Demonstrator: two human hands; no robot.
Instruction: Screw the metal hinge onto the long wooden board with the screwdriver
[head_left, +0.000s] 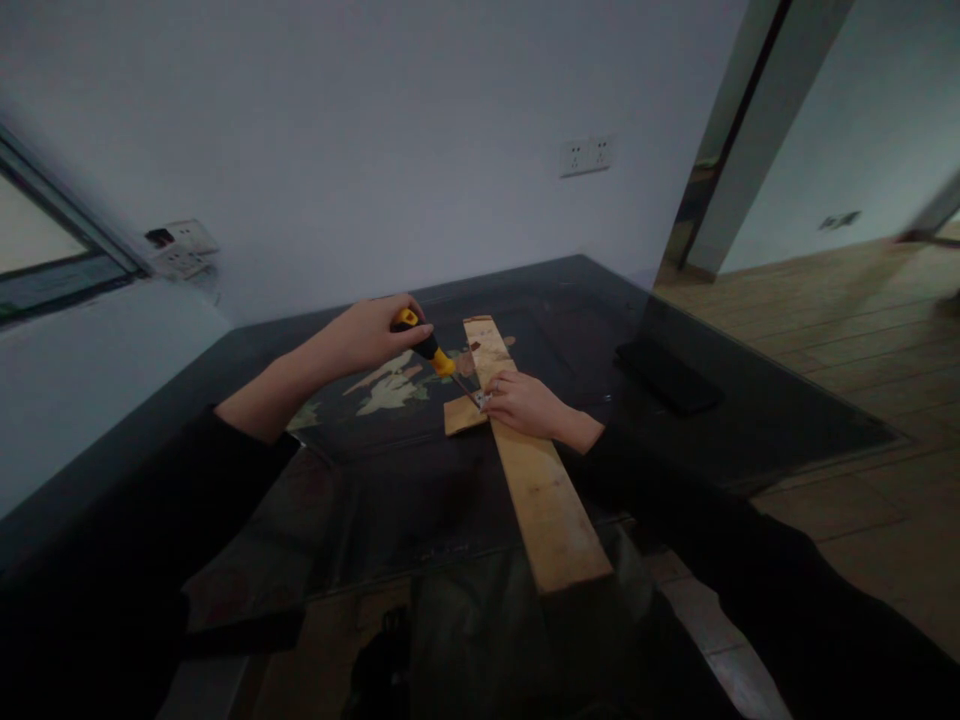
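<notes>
1. The left hand (371, 335) is a little above the centre of the frame. It is closed around the yellow and black handle of a screwdriver (427, 346).
2. The screwdriver points down and to the right. Its thin shaft goes toward a small metal piece (481, 400) that lies where two pieces of wood meet.
3. The right hand (525, 403) is just right of the centre. Its fingers are bent and press on the metal piece and on the long plank (544, 490). If it pinches the piece or only holds it down, I cannot tell.
4. The long plank lies on the dark glass table (420, 500). It runs from the upper centre of the frame down to the lower centre, and its near end reaches past the table edge.
5. A short piece of wood (461, 415) lies to the left of the plank and touches its side, directly under the tip of the screwdriver.
6. Under the glass, left of the short piece, a pale flower pattern (390, 390) is visible.
7. A flat black object (667, 378) lies on the table at the right, well apart from the hands.
8. On the wall in the upper right part there is a white socket (586, 156). Another socket (184, 250) is at the left, near a window frame.
9. Both arms wear dark sleeves (247, 470).
</notes>
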